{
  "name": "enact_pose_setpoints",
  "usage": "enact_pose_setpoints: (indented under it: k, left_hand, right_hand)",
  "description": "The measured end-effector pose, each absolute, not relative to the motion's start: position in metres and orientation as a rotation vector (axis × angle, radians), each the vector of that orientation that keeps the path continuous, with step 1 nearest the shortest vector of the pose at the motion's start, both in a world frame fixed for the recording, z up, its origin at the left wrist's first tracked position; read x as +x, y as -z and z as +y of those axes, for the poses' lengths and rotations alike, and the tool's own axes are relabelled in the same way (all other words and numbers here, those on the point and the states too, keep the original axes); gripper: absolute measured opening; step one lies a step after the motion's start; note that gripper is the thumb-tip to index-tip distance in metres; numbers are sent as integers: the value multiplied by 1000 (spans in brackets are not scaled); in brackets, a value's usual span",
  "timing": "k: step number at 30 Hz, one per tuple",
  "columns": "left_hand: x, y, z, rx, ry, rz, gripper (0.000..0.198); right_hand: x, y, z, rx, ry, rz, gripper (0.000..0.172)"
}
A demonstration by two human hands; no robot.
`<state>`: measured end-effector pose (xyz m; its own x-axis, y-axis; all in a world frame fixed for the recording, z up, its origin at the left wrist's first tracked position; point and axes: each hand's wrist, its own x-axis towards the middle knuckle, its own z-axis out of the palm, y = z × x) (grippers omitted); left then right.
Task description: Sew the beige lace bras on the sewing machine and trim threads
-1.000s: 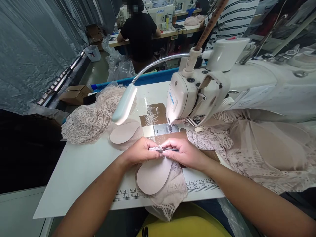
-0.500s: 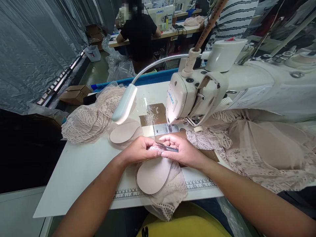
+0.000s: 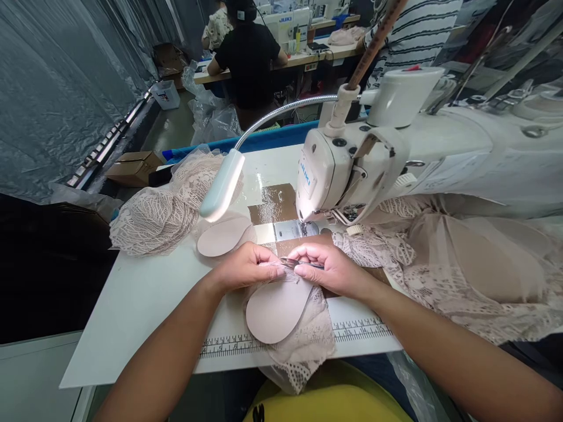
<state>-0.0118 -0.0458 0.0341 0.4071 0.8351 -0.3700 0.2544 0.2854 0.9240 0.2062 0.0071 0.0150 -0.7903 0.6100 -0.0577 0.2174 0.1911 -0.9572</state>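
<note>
My left hand (image 3: 246,266) pinches the upper edge of a beige lace piece (image 3: 303,346) between thumb and fingers. A rounded beige pad (image 3: 278,313) hangs below that edge, over the lace and the printed ruler. Closed around small metal thread snips (image 3: 290,263) is my right hand (image 3: 328,266). The snips' tips point left and meet the lace edge beside my left thumb; whether the blades are parted is too small to tell. Just beyond both hands stands the white sewing machine (image 3: 352,170), its needle area lit.
A lace bundle (image 3: 153,217) and another beige pad (image 3: 222,237) lie to the left, under a lamp head (image 3: 223,184). More lace fabric (image 3: 492,264) spreads at the right. A ruler strip (image 3: 229,346) runs along the white table's (image 3: 132,328) front edge. People sit and stand beyond.
My right hand and the snips have shifted slightly right, and the blades sit at a flatter angle. The pad has moved a little to the right with the lace.
</note>
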Motion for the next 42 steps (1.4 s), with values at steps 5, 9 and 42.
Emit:
enact_pose_setpoints:
  k: [5, 9, 42]
  left_hand:
    - [-12, -27, -46, 1246, -525, 1122, 33]
    - [-11, -27, -45, 1240, -506, 1125, 36]
    - [-7, -24, -45, 1200, -517, 1106, 38]
  right_hand:
    - [204, -17, 6, -725, -1522, -2207, 24]
    - [200, -17, 5, -682, -1490, -2173, 19]
    - [198, -20, 7, -721, -1449, -2188, 18]
